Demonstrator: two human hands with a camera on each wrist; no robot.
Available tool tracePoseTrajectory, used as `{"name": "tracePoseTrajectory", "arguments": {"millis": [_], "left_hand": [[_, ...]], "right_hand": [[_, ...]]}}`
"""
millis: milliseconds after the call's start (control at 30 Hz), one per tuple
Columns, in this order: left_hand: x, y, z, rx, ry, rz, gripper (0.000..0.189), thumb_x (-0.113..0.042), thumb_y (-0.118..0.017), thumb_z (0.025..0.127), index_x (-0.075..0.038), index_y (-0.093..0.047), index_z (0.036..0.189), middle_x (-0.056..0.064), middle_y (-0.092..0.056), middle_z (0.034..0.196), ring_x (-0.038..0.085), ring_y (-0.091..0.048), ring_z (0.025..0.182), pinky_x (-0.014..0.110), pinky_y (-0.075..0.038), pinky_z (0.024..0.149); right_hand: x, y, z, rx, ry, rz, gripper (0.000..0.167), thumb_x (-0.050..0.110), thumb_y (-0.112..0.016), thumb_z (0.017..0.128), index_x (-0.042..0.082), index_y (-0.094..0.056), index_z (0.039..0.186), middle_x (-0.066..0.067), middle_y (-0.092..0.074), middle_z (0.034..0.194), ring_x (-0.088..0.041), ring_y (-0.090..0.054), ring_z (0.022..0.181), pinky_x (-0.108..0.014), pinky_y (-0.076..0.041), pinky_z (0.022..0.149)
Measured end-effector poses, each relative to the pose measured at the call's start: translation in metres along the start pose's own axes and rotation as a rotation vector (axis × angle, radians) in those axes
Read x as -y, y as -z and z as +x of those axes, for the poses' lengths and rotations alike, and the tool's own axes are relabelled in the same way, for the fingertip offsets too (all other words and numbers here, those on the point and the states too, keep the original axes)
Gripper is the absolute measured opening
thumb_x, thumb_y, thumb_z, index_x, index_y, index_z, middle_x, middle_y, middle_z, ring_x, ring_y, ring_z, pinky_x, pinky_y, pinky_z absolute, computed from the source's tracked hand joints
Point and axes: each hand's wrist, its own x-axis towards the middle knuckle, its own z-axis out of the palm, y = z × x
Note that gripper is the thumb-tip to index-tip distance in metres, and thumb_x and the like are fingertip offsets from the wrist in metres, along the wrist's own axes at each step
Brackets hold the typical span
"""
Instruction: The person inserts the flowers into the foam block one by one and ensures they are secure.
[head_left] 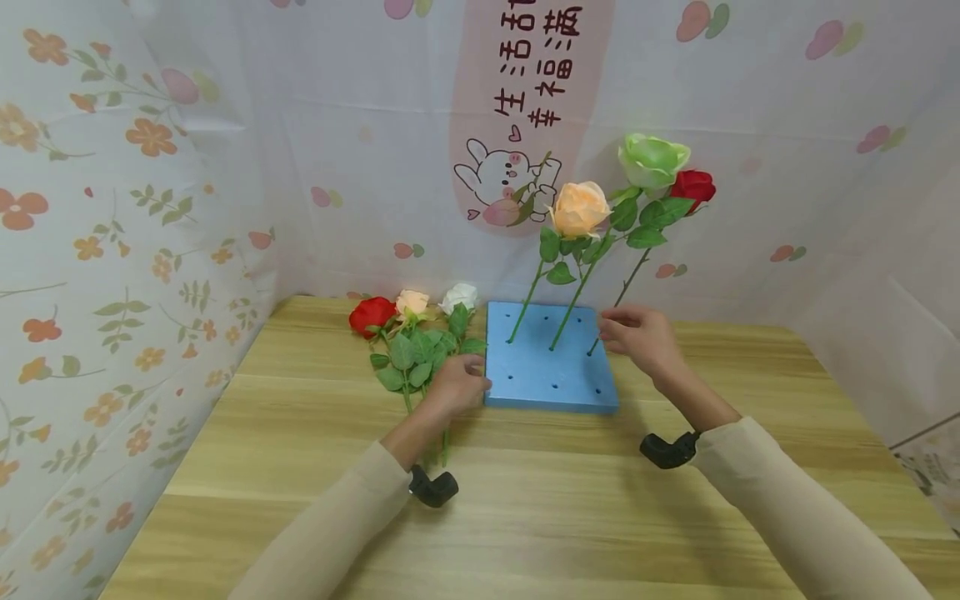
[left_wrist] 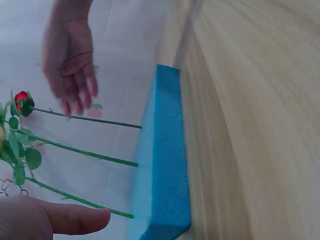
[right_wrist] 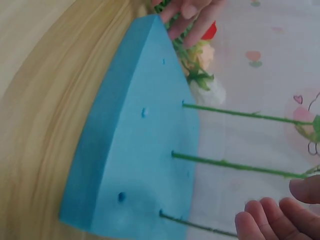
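A blue foam block [head_left: 534, 367] with small holes lies on the table. Three roses stand in its middle row: peach [head_left: 581, 208] at left, light green [head_left: 652, 161] in the middle and red [head_left: 693, 190] at right. Beside the red rose's stem [head_left: 628, 285] is my right hand [head_left: 641, 337], with fingers loosely bent and nothing in them; the left wrist view shows its palm apart from the stem. My left hand [head_left: 459, 385] is at the block's left edge, over the leaves of the lying roses, its thumb [left_wrist: 80, 216] stretched out straight.
Left of the block lie a red rose [head_left: 372, 316], a peach rose [head_left: 412, 303] and a white rose [head_left: 461, 297], leaves overlapping. A printed cloth [head_left: 360, 167] hangs behind the wooden table [head_left: 525, 517], and another patterned cloth [head_left: 135, 275] hangs along its left side.
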Motion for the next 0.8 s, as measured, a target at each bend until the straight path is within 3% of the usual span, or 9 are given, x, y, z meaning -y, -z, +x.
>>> {"name": "tracePoseTrajectory", "arguments": {"millis": [67,167,267,367,500,600,700,800], "left_hand": [[-0.002,0.004,-0.002,-0.006,-0.012,0.035,0.045,-0.012,-0.063,0.092,-0.008,-0.057,0.136,0.014,-0.062,0.124,0.030,-0.058,0.112,0.043,-0.049,0.088],[-0.004,0.010,-0.005,-0.031,-0.026,0.076,0.042,-0.013,-0.060,0.093,-0.008,-0.059,0.134,0.012,-0.066,0.117,0.021,-0.061,0.082,0.034,-0.050,0.066],[-0.007,0.015,-0.008,-0.064,-0.032,0.104,0.041,-0.012,-0.058,0.091,-0.008,-0.061,0.131,0.011,-0.068,0.106,0.013,-0.046,0.055,0.025,-0.036,0.047],[-0.009,0.020,-0.010,-0.090,-0.024,0.122,0.041,-0.013,-0.060,0.089,-0.008,-0.063,0.130,0.010,-0.069,0.100,0.009,-0.036,0.046,0.023,-0.030,0.043],[-0.009,0.027,-0.011,-0.109,-0.008,0.153,0.042,-0.015,-0.061,0.090,-0.008,-0.062,0.131,0.011,-0.067,0.117,0.012,-0.040,0.052,0.024,-0.031,0.045],[-0.006,0.031,-0.011,-0.125,-0.010,0.187,0.042,-0.018,-0.062,0.091,-0.008,-0.061,0.132,0.010,-0.061,0.132,0.019,-0.057,0.074,0.029,-0.041,0.056],[-0.003,0.035,-0.010,-0.129,-0.012,0.210,0.043,-0.021,-0.062,0.092,-0.007,-0.060,0.133,0.010,-0.058,0.137,0.027,-0.059,0.108,0.037,-0.048,0.075],[0.000,0.038,-0.009,-0.107,0.003,0.200,0.044,-0.023,-0.062,0.093,-0.006,-0.059,0.134,0.012,-0.056,0.138,0.030,-0.057,0.113,0.040,-0.048,0.080]], "right_hand": [[-0.004,0.002,-0.002,0.000,-0.005,-0.005,0.045,0.027,-0.054,0.100,-0.005,-0.055,0.131,-0.027,-0.058,0.127,-0.026,-0.064,0.105,-0.026,-0.056,0.081],[-0.012,0.006,-0.003,0.001,-0.018,-0.017,0.044,0.024,-0.052,0.101,-0.006,-0.053,0.133,-0.028,-0.057,0.128,-0.036,-0.060,0.113,-0.030,-0.055,0.085],[-0.020,0.008,-0.004,0.004,-0.032,-0.027,0.044,0.024,-0.050,0.102,-0.006,-0.052,0.135,-0.028,-0.056,0.129,-0.037,-0.059,0.114,-0.030,-0.055,0.084],[-0.027,0.009,-0.004,0.009,-0.048,-0.019,0.045,0.024,-0.050,0.102,-0.006,-0.051,0.135,-0.029,-0.055,0.130,-0.039,-0.058,0.116,-0.029,-0.055,0.084],[-0.037,0.010,-0.004,0.008,-0.073,-0.012,0.046,0.024,-0.051,0.102,-0.007,-0.050,0.136,-0.029,-0.055,0.131,-0.039,-0.057,0.117,-0.027,-0.055,0.083],[-0.043,0.010,-0.005,0.009,-0.089,-0.006,0.049,0.026,-0.051,0.101,-0.008,-0.047,0.137,-0.029,-0.053,0.134,-0.039,-0.055,0.120,-0.027,-0.055,0.084],[-0.049,0.010,-0.005,0.014,-0.112,0.010,0.053,0.027,-0.052,0.101,-0.009,-0.044,0.140,-0.029,-0.049,0.138,-0.040,-0.052,0.124,-0.030,-0.054,0.087],[-0.054,0.010,-0.006,0.019,-0.141,0.025,0.054,0.026,-0.052,0.101,-0.009,-0.042,0.141,-0.029,-0.046,0.141,-0.041,-0.050,0.126,-0.034,-0.052,0.092]]}}
